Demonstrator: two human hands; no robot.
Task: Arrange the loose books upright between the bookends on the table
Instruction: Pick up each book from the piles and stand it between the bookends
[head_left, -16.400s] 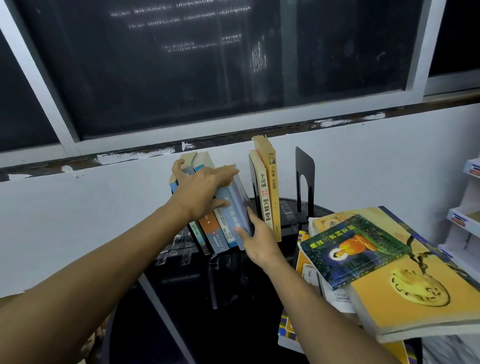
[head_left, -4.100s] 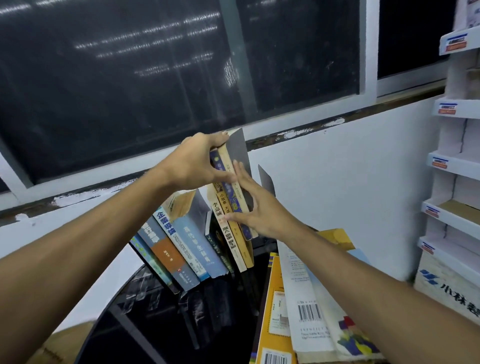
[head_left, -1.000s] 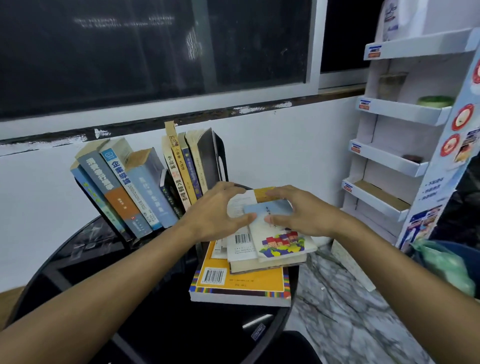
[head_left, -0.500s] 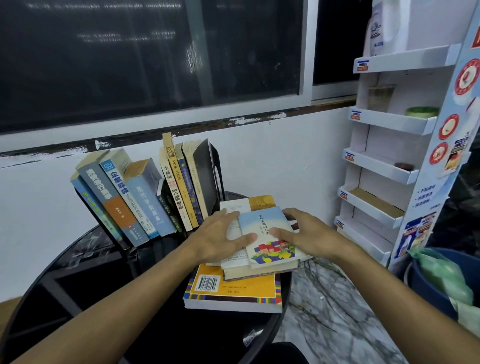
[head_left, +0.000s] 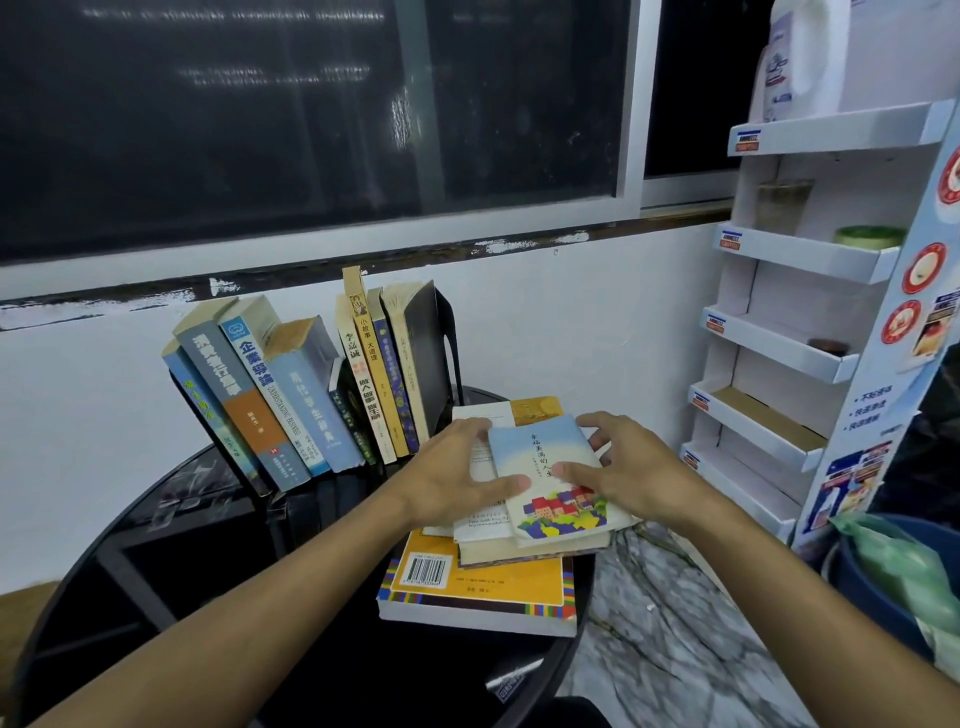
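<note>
A row of books (head_left: 306, 395) stands on the round black table (head_left: 208, 597), leaning left; its right end rests against a black bookend (head_left: 445, 353). To the right lies a flat stack of loose books, with a large orange book (head_left: 483, 587) at the bottom. On top is a small pale-blue book (head_left: 545, 457) with coloured houses on its cover. My left hand (head_left: 457, 483) holds that book's left edge, thumb on the cover. My right hand (head_left: 623, 467) holds its right edge, thumb across the cover.
A white cardboard display shelf (head_left: 810, 312) stands at the right against the wall. A blue bin with a green bag (head_left: 893, 571) sits at the lower right. Marble floor (head_left: 665, 623) shows beyond the table's right edge. A dark window runs along the wall behind.
Both hands have stayed on the small blue book atop the stack; the book has shifted slightly toward me. The standing row is unchanged.
</note>
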